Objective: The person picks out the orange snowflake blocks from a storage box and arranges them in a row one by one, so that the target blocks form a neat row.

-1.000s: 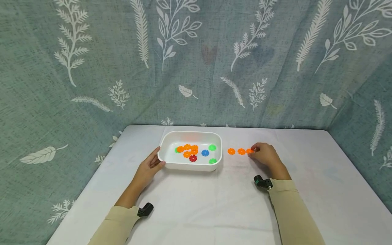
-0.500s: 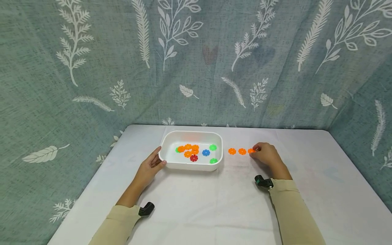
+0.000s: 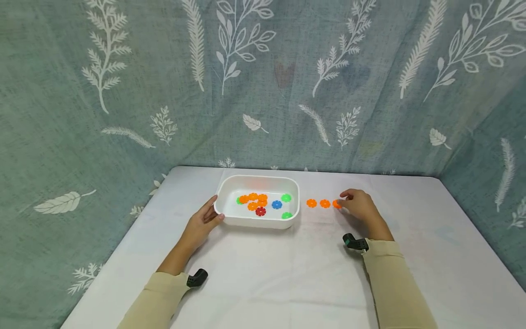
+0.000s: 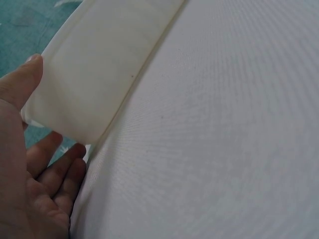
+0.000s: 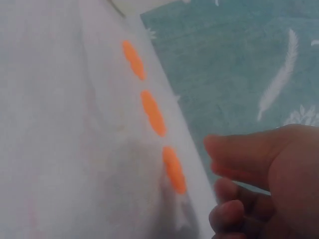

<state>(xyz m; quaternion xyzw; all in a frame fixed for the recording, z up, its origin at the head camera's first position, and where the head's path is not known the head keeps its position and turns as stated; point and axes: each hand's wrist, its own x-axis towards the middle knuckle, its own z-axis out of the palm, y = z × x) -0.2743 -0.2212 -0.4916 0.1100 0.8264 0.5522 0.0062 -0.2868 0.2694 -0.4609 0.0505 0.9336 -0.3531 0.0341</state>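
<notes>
My left hand grips the left end of a white plastic tray, thumb on the rim and fingers along the end wall in the left wrist view. Inside the tray lie several orange discs, a red disc, a blue disc and green discs, all with notched, flower-like edges. To its right, a first orange disc, a second orange disc and a third orange disc form a row on the table. My right hand hovers beside the third disc, its fingers apart from it and holding nothing.
A white cloth covers the table. Green fabric with white leaf prints hangs behind and at the sides. Dark wrist cameras sit at both sleeves.
The right hand has let go of the third orange disc and lifted slightly away from it. The left hand keeps its grip on the tray. The head view has shifted a little.
</notes>
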